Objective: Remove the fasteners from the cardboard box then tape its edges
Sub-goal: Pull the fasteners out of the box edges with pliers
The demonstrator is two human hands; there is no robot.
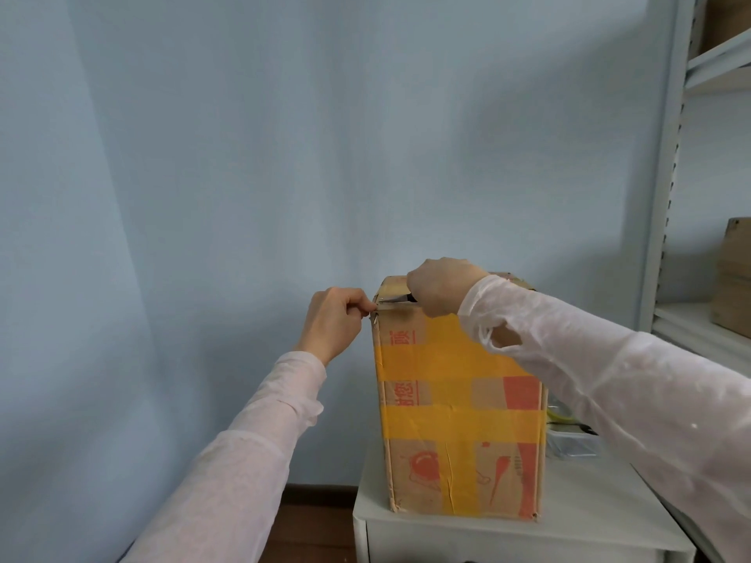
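Standing upright at the white desk's (589, 501) front edge is a cardboard box (459, 400). The left hand (333, 323) pinches its top left corner, and the right hand (441, 286), fisted, grips a thin metal tool (392, 301) there.

Matt cardboard box (459, 400), glossy tape (447, 359)

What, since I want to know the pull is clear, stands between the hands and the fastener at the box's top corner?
Nothing visible does. The left hand pinches the fastener at the top left corner of the box, and the right hand holds a tool with its metal tip at it.
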